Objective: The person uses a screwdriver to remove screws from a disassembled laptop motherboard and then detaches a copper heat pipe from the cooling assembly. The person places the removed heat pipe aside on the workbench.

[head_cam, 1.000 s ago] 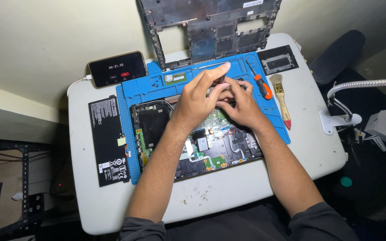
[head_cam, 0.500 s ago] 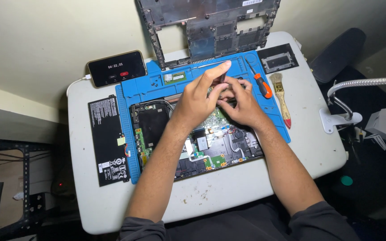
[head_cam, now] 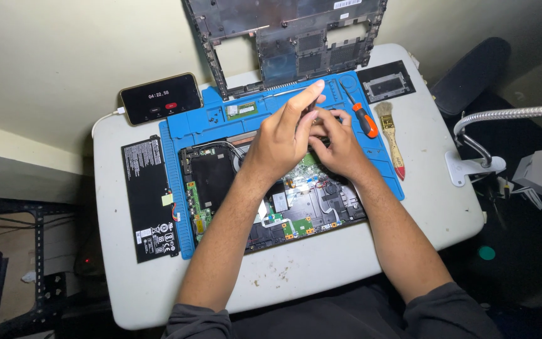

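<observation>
Bench (head_cam: 321,276): a pale, rounded-corner top, smooth and hard, flecked with small crumbs of debris along the near edge.
Open laptop base (head_cam: 271,194): lies flat on the mat in the middle of the bench, its cover off; green circuit boards, thin flat cables and dark plastic show. I judge it stiff overall but fragile in the details, best steadied by the outer frame and never by the boards or ribbons.
Left hand (head_cam: 280,141): hovers over the far part of the open base, fingers bent and pinched together, forefinger stretched forward; what it pinches is hidden, so I cannot tell whether it grips anything.
Right hand (head_cam: 340,147): just beside the left, touching it, fingers curled down toward the same spot; its hold is likewise hidden.
Part under the fingers: too small and covered to name; likely light and easily dropped.
Battery (head_cam: 150,198): a flat black slab with a white label, lying off the mat at the left; rigid looking, but should not be bent or pricked.
Blue mat (head_cam: 174,182): soft, rubbery, ribbed at its edge, with moulded trays at the far side.
Screwdriver (head_cam: 362,116): orange and black handle, slim shaft, lying on the mat right of the hands.
Brush (head_cam: 391,138): wooden handle with a red tip, pale bristles.
Phone (head_cam: 160,98): glossy dark slab with a cable, at the far left.
Bottom cover (head_cam: 283,37): grey vented plastic shell, propped at the far edge.
</observation>
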